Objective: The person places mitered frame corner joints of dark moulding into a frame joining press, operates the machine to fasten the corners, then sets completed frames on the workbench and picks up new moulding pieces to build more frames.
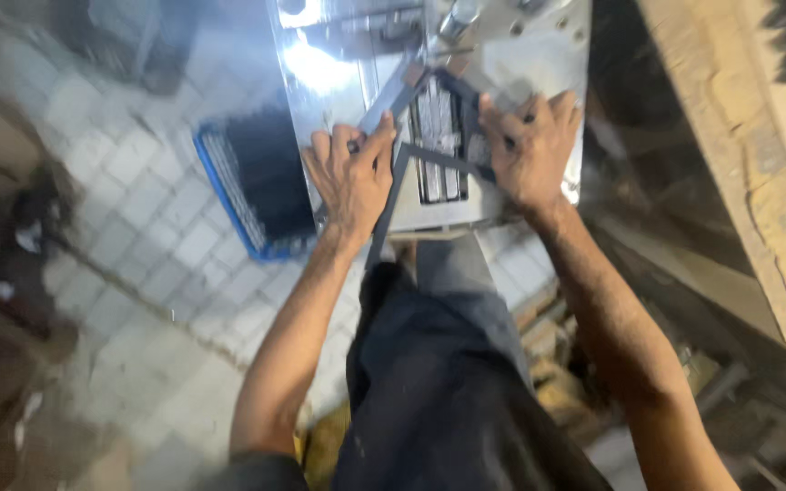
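Note:
A shiny metal machine table lies ahead of me, with a slotted steel die block in its middle. Thin dark metal strips form an angled frame over the block. My left hand presses on the left strip, fingers curled over it. Over on the right side of the frame, my right hand grips it beside the block. The picture is blurred, so the strips' joints are unclear.
A blue crate holding dark parts stands on the tiled floor left of the table. A worn wooden beam runs along the right. My dark trousers fill the lower middle; clutter lies at far left.

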A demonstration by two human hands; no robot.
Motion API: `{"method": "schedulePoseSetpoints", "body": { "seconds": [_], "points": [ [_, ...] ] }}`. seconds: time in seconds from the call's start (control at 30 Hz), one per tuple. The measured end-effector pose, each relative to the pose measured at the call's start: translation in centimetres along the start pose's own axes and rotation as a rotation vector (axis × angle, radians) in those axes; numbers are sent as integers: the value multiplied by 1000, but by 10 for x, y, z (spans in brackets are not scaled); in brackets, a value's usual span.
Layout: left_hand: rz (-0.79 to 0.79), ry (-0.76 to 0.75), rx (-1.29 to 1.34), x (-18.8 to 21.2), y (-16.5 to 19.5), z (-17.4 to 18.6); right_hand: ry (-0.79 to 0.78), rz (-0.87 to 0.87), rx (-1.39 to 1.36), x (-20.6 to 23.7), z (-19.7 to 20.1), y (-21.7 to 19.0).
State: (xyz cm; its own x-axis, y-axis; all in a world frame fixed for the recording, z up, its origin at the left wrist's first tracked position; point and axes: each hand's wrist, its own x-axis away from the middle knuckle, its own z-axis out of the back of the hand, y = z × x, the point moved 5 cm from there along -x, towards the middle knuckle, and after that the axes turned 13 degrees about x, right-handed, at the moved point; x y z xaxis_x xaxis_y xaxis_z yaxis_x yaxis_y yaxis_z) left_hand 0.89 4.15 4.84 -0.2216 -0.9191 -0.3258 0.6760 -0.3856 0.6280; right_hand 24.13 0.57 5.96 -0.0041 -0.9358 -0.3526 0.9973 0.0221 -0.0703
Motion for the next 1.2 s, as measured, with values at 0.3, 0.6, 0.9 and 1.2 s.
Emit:
{"method": "schedulePoseSetpoints", "body": {
  "seconds": [0.3,0.6,0.9,1.2],
  "points": [
    [-512,-267,81,40,49,-12,12,117,316,28,24,-18],
    [-345,-170,159,80,15,26,-46,426,160,38,22,-24],
    [-67,142,-32,33,-9,15,106,174,153,48,24,20],
    [20,73,65,14,-13,-19,-39,-15,-129,26,-16,16]
  ]
}}
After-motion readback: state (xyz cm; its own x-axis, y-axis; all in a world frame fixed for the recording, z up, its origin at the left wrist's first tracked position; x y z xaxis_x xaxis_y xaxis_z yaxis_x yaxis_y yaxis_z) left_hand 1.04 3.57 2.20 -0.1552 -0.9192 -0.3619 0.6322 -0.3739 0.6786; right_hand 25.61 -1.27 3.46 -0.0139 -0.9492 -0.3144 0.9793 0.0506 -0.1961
